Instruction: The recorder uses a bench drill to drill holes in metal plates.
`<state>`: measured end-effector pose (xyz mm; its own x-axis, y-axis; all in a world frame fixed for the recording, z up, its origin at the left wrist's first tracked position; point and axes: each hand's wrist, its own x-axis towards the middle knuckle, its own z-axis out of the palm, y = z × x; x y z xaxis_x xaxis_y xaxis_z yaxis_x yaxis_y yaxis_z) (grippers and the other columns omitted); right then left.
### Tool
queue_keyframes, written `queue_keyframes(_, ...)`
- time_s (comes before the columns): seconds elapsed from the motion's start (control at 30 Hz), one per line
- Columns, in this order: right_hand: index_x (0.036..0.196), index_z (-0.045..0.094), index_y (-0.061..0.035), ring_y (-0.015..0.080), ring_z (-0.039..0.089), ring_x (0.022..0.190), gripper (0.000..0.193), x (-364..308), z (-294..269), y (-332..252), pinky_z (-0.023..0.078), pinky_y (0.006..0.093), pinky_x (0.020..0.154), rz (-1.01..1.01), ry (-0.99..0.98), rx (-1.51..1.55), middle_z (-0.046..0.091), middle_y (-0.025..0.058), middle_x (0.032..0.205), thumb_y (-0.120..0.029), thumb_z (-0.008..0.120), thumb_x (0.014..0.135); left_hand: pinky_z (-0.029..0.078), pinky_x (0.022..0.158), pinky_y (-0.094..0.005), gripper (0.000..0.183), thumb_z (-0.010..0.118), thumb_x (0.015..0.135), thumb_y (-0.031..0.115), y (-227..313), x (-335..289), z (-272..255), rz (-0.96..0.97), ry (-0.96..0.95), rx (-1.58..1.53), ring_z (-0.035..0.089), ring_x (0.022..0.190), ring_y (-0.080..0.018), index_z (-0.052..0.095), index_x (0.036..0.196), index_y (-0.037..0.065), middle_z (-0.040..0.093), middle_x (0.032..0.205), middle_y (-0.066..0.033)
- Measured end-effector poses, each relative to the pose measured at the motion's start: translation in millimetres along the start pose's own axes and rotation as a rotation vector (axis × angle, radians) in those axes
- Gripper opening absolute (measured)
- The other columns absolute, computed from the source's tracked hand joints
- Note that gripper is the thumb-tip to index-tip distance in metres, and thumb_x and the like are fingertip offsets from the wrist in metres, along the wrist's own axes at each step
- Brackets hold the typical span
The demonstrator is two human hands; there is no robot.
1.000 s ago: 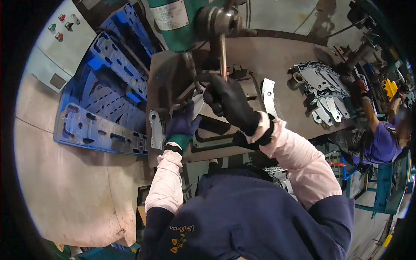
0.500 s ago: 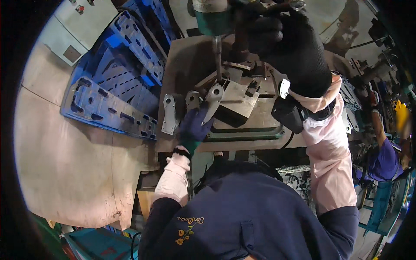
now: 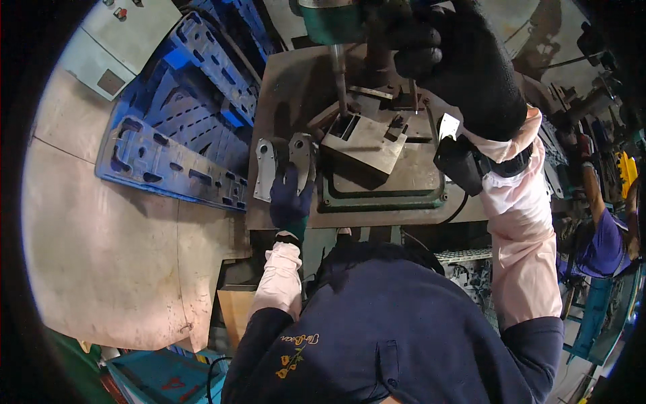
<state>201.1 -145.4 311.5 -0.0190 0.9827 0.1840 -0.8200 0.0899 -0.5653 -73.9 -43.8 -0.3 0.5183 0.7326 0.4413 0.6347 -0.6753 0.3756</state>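
My left hand (image 3: 291, 200), in a dark blue glove, is at the near end of a grey metal plate (image 3: 302, 152) with a rounded, holed end. Its fingers lie over the plate and the thumb is along the right edge; the plate rests with others in a pile. Just left lies another such plate (image 3: 265, 165). My right hand (image 3: 464, 71), in a black glove, is raised at the upper right with fingers curled round a drill press lever, mostly hidden by the glove. Between the hands, a block-shaped metal fixture (image 3: 367, 147) sits below the drill press spindle (image 3: 338, 77).
The fixture stands on a green-edged machine base (image 3: 383, 202) on a brown worktable (image 3: 269, 219). Blue plastic pallets (image 3: 168, 161) stand left, beside a pale board (image 3: 108, 249). A dark cable (image 3: 461, 209) runs off the base. At far right is a co-worker in purple (image 3: 602, 246).
My left hand has moved left and nearer, bringing a metal plate from beside the fixture onto the pile. The fixture's near left side is uncovered. My right hand has shifted slightly right.
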Motion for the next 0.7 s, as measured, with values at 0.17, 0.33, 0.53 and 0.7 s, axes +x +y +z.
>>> queue_keyframes(0.17, 0.133, 0.048, -0.0015, 0.0057, 0.041, 0.061, 0.050, -29.0, -27.9, 6.5, 0.035, 0.0187, 0.053, -0.093, 0.207, -0.301, 0.049, -0.0018, 0.082, -0.038, 0.047, 0.099, 0.044, 0.096, -0.0467, 0.070, 0.071, 0.080, 0.039, -5.3, -11.4, 27.4, -0.144, -0.088, 0.052, 0.050, 0.118, -0.0428, 0.043, 0.140, 0.015, 0.048, 0.136, -0.0229)
queue_keyframes(0.33, 0.131, 0.050, -0.0018, 0.0058, 0.041, 0.062, 0.049, -87.7, -126.8, -4.0, 0.036, 0.0192, 0.054, 0.029, 0.466, -0.470, 0.053, -0.0012, 0.084, -0.039, 0.047, 0.099, 0.037, 0.105, -0.0475, 0.081, 0.060, 0.081, 0.059, -34.2, -16.7, 66.9, -0.171, -0.154, 0.098, 0.044, 0.129, -0.0393, 0.034, 0.147, 0.021, 0.044, 0.142, -0.0207)
queue_keyframes(0.53, 0.110, 0.061, -0.0056, 0.0125, 0.058, 0.058, 0.032, -171.0, -291.0, 3.3, 0.048, 0.0260, 0.052, -0.034, 1.109, -0.817, 0.062, 0.0040, 0.075, -0.033, 0.049, 0.097, 0.036, 0.107, -0.0464, 0.084, 0.057, 0.080, 0.064, -64.1, -26.3, 85.5, -0.189, -0.201, 0.115, 0.042, 0.131, -0.0373, 0.035, 0.147, 0.020, 0.042, 0.145, -0.0174)
queue_keyframes(0.7, 0.098, 0.062, -0.0004, 0.0302, 0.067, 0.081, 0.033, -236.7, -424.3, 50.1, 0.054, 0.0377, 0.067, 0.569, 1.057, -1.811, 0.066, 0.0193, 0.086, -0.031, 0.062, 0.083, 0.035, 0.108, -0.0454, 0.085, 0.060, 0.080, 0.061, -42.7, -16.4, 68.0, -0.167, -0.227, 0.108, 0.041, 0.131, -0.0393, 0.034, 0.147, 0.018, 0.041, 0.145, -0.0187)
